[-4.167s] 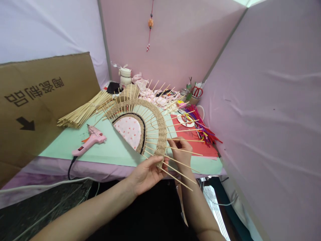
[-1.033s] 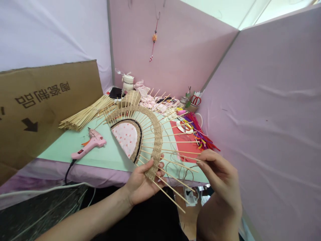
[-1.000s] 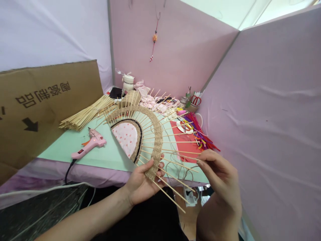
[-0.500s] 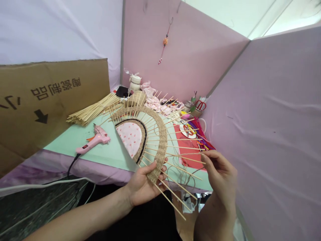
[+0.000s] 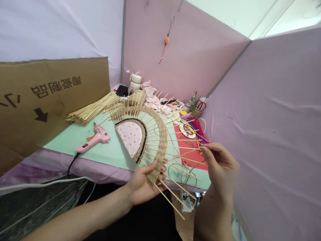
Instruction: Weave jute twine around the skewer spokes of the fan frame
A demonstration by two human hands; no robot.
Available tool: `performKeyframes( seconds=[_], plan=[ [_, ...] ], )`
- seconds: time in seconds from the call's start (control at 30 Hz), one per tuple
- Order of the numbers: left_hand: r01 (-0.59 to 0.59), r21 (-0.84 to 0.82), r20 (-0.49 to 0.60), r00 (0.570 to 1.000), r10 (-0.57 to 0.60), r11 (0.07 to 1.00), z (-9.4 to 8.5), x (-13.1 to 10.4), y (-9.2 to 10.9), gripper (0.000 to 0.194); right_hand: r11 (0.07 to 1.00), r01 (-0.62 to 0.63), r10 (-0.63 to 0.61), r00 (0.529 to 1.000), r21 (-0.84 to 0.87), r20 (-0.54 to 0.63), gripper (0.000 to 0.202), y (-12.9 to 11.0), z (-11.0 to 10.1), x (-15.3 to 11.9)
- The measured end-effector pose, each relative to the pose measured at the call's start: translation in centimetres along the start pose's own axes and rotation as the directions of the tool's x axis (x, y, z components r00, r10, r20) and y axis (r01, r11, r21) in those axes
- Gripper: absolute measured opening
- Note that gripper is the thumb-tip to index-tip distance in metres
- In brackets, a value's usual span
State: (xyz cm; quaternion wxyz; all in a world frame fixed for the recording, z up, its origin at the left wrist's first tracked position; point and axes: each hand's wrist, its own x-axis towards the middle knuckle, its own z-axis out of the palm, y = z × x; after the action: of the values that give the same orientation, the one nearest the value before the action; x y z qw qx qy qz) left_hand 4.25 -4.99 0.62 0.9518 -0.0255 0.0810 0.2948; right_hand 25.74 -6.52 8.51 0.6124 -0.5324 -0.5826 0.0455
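Note:
My left hand grips the lower end of a half-round woven fan, thumb on top and fingers beneath. Thin wooden sticks spread outward from it like rays, crossed by a wide band of woven twine. At its centre is pink dotted fabric edged with twine and a black line. My right hand pinches a strand of twine near the stick tips, and the strand runs back toward the woven band. Loose loops of twine hang below the sticks.
A pink glue gun lies on the pale green tabletop at left. Behind it are a bundle of sticks and a cardboard sheet. A white bottle, pink cloth, red sheet and red-handled scissors are farther back.
My right hand has moved slightly upward with the twine, which now slants up more toward it. My left hand and the fan stay nearly in place.

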Motion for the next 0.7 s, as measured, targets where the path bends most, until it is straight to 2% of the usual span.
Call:
performKeyframes(
  seconds=[0.1, 0.23, 0.33, 0.4, 0.5, 0.6, 0.7],
  plan=[
    [-0.001, 0.002, 0.002, 1.0, 0.001, 1.0, -0.1, 0.0, 0.1, 0.023, 0.97, -0.207, 0.192, 0.974, 0.132, 0.118, 0.011, 0.6, -0.4, 0.8],
    [-0.002, 0.006, -0.005, 1.0, 0.002, 1.0, -0.2, 0.1, 0.2, 0.023, 0.83, -0.456, 0.335, 0.868, 0.321, 0.366, 0.024, 1.7, -0.7, 2.0],
    [-0.005, 0.011, -0.015, 1.0, 0.005, 1.0, -0.1, 0.0, 0.2, 0.021, 0.796, -0.52, 0.396, 0.835, 0.31, 0.383, 0.026, 3.1, 0.4, 2.2],
    [-0.003, 0.015, -0.007, 1.0, 0.003, 1.0, 0.0, -0.1, 0.1, 0.021, 0.825, -0.505, 0.418, 0.848, 0.253, 0.326, 0.023, 4.2, 2.2, 1.9],
    [0.0, 0.022, -0.002, 1.0, 0.0, 1.0, 0.2, -0.2, 0.1, 0.025, 0.884, -0.437, 0.392, 0.886, 0.166, 0.247, 0.021, 5.4, 6.4, 1.2],
    [0.0, 0.028, -0.027, 1.0, 0.001, 1.0, 0.3, -0.2, 0.0, 0.028, 0.911, -0.379, 0.329, 0.906, 0.162, 0.266, 0.017, 5.8, 10.8, 0.7],
    [-0.007, 0.023, -0.049, 0.999, 0.008, 1.0, 0.4, -0.2, 0.0, 0.029, 0.905, -0.386, 0.326, 0.9, 0.18, 0.29, 0.017, 5.8, 13.4, 0.6]
  ],
)
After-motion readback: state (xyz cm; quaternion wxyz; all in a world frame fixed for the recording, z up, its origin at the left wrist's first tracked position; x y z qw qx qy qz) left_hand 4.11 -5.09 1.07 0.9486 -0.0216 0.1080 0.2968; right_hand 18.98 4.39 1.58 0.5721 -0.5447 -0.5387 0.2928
